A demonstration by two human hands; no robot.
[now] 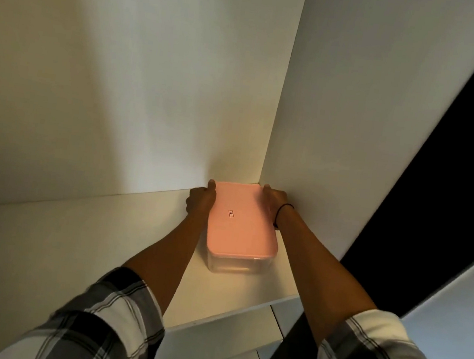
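Observation:
A clear plastic container with a pink lid [238, 224] sits on a white shelf [70, 247] inside a cabinet, in the back right corner. My left hand [200, 200] grips its far left side, thumb lying on the lid's edge. My right hand [273, 202] grips the far right side, close to the cabinet's right wall; a dark band circles that wrist. Both forearms reach in from plaid sleeves. A small sticker marks the lid's middle.
White back wall [121, 88] and right side wall [358, 120] enclose the shelf. The shelf's front edge [226, 319] runs below the container, with a lower white panel beneath. A dark gap [460, 148] and a white door edge stand at the right.

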